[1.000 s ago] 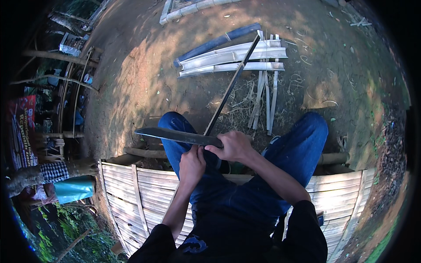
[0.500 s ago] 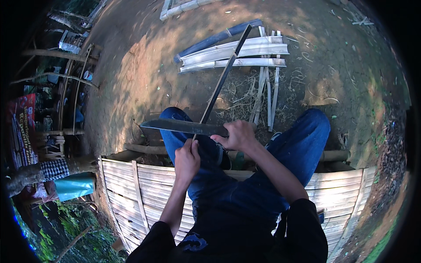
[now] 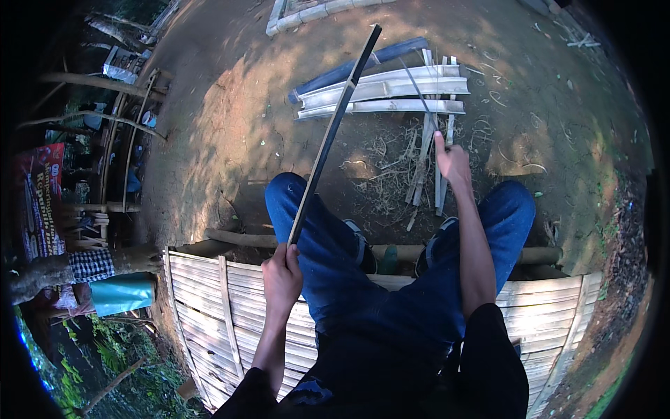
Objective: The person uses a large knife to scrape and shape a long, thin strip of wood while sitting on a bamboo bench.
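My left hand (image 3: 282, 283) is closed around the lower end of a long split bamboo strip (image 3: 328, 136), dark on one face and pale along the edge. The strip slants up and away over my left knee. In my right hand (image 3: 455, 166), held out beyond my right knee, is a machete (image 3: 420, 92). Its blade appears nearly edge-on, a thin line pointing away and slightly left. Blade and strip are apart. The machete's handle is mostly hidden by my fingers.
I sit on a slatted bamboo bench (image 3: 199, 297). On the ground ahead lie pale split bamboo lengths (image 3: 412, 86), a dark bamboo piece (image 3: 349, 72), thin strips (image 3: 419, 157) and curly shavings (image 3: 380, 157). Wooden rails (image 3: 105, 84) and a teal cloth (image 3: 122, 297) are at left.
The machete, which lay across the strip's lower part, has swung away to the upper right with my right hand. My left hand has moved slightly down and left, still holding the strip.
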{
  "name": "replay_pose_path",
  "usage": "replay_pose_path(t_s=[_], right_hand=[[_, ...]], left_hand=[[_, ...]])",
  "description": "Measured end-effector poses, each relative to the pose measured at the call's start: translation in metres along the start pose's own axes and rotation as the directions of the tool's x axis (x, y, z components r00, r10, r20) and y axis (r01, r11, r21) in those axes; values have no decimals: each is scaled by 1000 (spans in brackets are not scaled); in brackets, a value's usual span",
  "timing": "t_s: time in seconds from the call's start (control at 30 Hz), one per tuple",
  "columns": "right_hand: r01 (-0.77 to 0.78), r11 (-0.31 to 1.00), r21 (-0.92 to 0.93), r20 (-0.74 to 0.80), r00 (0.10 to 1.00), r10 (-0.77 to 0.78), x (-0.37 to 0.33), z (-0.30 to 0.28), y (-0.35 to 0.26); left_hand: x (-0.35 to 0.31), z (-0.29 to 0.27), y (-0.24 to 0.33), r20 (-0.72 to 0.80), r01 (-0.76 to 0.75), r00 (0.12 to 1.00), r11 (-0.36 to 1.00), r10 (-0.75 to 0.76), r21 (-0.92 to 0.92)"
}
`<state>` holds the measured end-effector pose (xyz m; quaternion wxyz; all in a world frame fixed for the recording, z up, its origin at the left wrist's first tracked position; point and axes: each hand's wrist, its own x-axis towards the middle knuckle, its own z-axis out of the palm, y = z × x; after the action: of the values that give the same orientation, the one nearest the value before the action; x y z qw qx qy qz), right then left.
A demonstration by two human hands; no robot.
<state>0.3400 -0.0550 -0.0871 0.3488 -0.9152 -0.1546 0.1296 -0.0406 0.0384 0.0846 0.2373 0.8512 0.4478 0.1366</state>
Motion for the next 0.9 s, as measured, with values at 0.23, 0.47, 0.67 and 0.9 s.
replay_pose_path(t_s=[0.23,0.47,0.67,0.9], right_hand=[[81,825,560,171,962,-211,-80,1,-50],[568,704,426,131,732,-669,-137,-8,-81],[764,612,203,177,586,-790,-156,-6,-89],[647,748,147,249,707,-661,-146,7,-77]], left_hand=[[19,22,16,9,32,999,997,-32,-65],[21,47,32,163,46,986,988,-21,-147],[19,61,37,112,-44,992,995,54,-88],[16,55,45,77,-21,997,995,14,95]])
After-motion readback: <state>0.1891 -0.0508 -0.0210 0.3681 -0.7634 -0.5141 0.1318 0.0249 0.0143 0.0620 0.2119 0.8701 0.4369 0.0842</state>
